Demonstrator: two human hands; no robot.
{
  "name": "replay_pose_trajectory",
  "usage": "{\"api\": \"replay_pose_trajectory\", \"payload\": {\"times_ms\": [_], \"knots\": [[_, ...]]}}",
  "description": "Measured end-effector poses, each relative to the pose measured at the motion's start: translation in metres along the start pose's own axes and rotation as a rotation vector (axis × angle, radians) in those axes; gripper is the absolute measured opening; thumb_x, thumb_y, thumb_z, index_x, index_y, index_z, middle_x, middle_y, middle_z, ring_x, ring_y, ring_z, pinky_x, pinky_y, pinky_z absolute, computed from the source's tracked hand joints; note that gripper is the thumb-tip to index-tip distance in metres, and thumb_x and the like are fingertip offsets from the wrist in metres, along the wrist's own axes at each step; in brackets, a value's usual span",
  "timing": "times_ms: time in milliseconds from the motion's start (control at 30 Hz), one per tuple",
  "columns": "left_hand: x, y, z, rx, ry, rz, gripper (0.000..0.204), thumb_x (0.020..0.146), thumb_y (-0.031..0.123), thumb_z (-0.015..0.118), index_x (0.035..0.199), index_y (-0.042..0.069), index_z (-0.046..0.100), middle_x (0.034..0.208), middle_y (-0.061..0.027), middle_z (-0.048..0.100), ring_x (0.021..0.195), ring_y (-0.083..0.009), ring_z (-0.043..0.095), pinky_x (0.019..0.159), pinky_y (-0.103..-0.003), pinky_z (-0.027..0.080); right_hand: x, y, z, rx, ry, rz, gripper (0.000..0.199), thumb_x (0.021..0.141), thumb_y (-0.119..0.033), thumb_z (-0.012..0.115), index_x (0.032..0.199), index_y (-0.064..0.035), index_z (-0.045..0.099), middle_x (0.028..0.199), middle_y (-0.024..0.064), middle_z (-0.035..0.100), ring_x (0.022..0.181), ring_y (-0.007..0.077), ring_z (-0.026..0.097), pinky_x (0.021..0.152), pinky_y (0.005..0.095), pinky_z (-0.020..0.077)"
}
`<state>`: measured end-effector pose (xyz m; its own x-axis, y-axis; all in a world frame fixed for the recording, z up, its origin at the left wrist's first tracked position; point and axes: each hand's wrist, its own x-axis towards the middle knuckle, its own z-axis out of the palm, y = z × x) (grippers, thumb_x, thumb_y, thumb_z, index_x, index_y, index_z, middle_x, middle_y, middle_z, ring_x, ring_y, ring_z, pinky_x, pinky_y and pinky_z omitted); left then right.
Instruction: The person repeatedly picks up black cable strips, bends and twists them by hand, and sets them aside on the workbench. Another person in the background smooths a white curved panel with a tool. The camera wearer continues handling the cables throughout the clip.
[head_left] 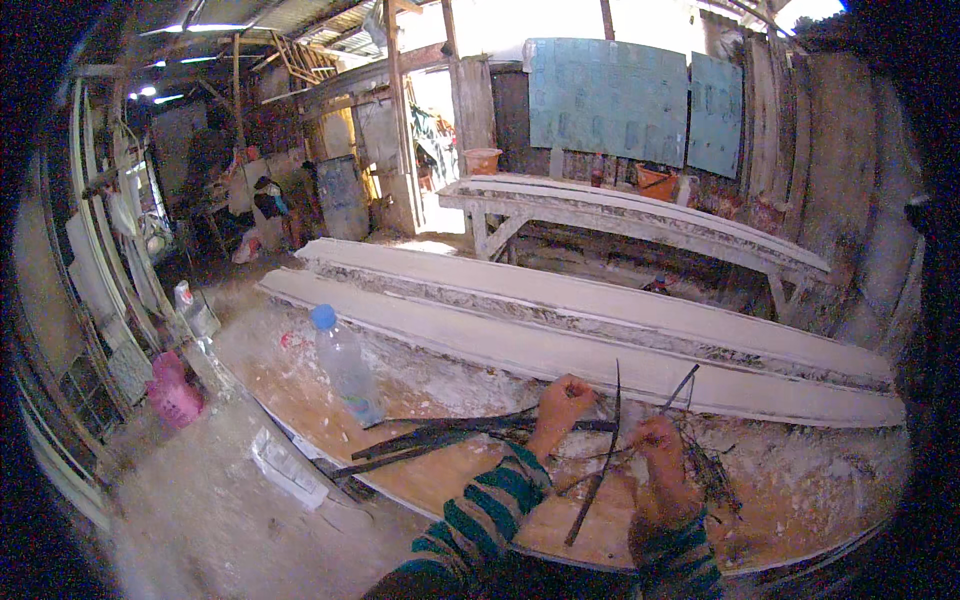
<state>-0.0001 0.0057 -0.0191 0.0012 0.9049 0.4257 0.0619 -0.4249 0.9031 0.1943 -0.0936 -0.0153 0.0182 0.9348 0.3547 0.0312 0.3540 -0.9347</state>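
My left hand point(563, 408) is closed in a pinch above the table, over the ends of a bundle of long dark strips point(440, 436). What its fingers hold is too small to make out. To its right, my right hand point(658, 447) is closed on a thin dark strip point(682, 386) that sticks up from the fingers. A longer dark strip point(598, 488) runs between the hands, slanting down toward the table's near edge. Beside my right hand lies a tangle of thin dark strands point(712, 472). Striped green and grey sleeves cover both forearms.
A clear bottle with a blue cap point(345, 365) stands left of the strips on the dusty wooden table point(800, 500). Two long white slabs point(480, 335) lie along its far side. Behind stands a white bench point(620, 215). A pink bag point(174, 390) is at the left.
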Motion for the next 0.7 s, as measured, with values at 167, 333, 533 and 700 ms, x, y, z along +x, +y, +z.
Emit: {"api": "replay_pose_trajectory", "payload": {"times_ms": [167,333,533,700], "knots": [[-0.004,0.009,-0.005,0.125,-0.004,-0.072,0.02,0.071,0.019,0.072,0.073,0.002,0.062,0.069,-0.0049,0.062,0.064,-0.0121,0.056,0.061,-0.027,0.045,-0.01,-0.025,0.033,-0.028,-0.264,-0.02,0.004,0.077,-0.005,0.063,0.081,-0.004,0.063,0.114,0.0095,0.051,0.101,0.0199,0.051,0.084,0.0316,0.0438],[-0.005,0.008,-0.001,0.176,0.009,0.024,0.019,0.07,0.021,0.073,0.076,0.004,0.064,0.069,-0.005,0.062,0.064,-0.0136,0.057,0.061,-0.029,0.046,-0.005,-0.042,0.02,0.023,-0.254,-0.06,0.004,0.077,-0.003,0.063,0.081,-0.0031,0.063,0.105,0.0095,0.057,0.099,0.0202,0.054,0.086,0.032,0.0438],[-0.009,0.007,0.005,0.201,-0.266,0.012,0.019,0.07,0.022,0.074,0.078,0.006,0.066,0.073,-0.0059,0.064,0.065,-0.0154,0.057,0.06,-0.03,0.046,-0.007,-0.038,0.012,0.174,-0.028,0.209,0.011,0.072,0.0,0.065,0.069,-0.0068,0.056,0.075,0.0036,0.061,0.073,0.0154,0.058,0.071,0.0297,0.0461],[-0.016,0.017,0.012,0.139,-0.435,0.133,0.021,0.069,0.022,0.075,0.079,0.006,0.066,0.074,-0.0066,0.064,0.065,-0.0154,0.056,0.059,-0.03,0.046,0.005,-0.021,-0.003,-0.414,0.194,0.052,0.017,0.071,-0.003,0.067,0.065,-0.0073,0.052,0.069,0.0019,0.057,0.062,0.0106,0.051,0.058,0.0259,0.0417]]}}
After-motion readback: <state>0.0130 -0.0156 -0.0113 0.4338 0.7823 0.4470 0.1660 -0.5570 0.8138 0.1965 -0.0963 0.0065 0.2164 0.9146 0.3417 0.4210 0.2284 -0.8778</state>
